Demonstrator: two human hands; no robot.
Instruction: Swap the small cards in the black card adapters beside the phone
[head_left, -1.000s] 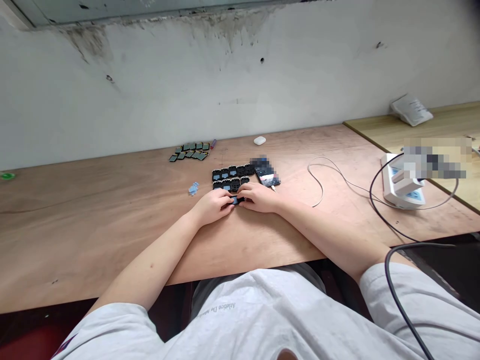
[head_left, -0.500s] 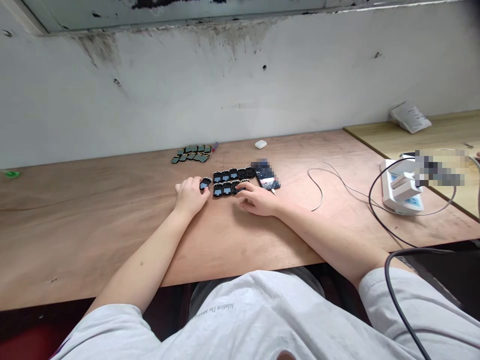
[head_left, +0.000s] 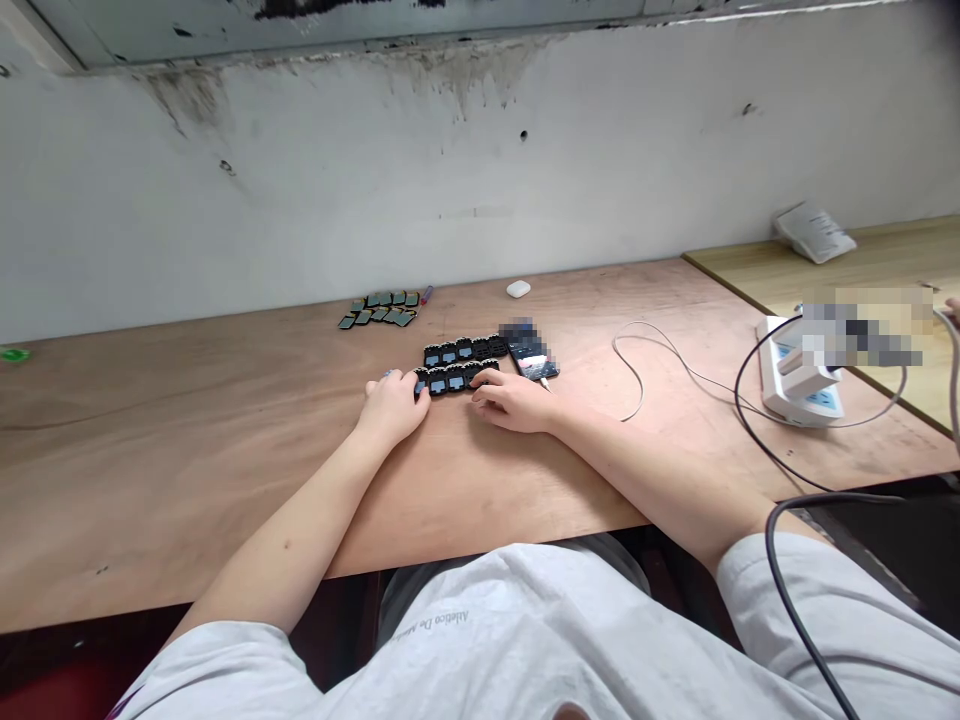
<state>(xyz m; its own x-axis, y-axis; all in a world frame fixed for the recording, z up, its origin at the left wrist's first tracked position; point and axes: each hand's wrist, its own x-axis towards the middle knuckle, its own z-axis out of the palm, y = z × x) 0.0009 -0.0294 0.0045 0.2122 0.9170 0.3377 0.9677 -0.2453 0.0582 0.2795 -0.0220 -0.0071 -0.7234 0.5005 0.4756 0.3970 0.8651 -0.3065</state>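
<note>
Two rows of small black modules with blue screens [head_left: 459, 364] lie on the wooden table [head_left: 187, 440] in front of me. My left hand [head_left: 391, 406] rests at the left end of the front row, its fingers closed on the leftmost module [head_left: 421, 381], which touches the row. My right hand [head_left: 516, 400] lies flat at the right end of that row, fingers loosely stretched, with the tips against the last module. A phone [head_left: 534, 356] lies just behind my right hand.
A cluster of flat green pieces [head_left: 379, 307] and a white earbud case [head_left: 518, 289] sit farther back near the wall. A white cable [head_left: 637, 375], a black cable [head_left: 757, 430] and a power strip [head_left: 801, 385] are at the right. A second, paler table [head_left: 885, 250] adjoins there.
My hands parted from the middle. My left hand carried one black module out to the left, then brought it against the left end of the front row. My right hand stayed at the right end.
</note>
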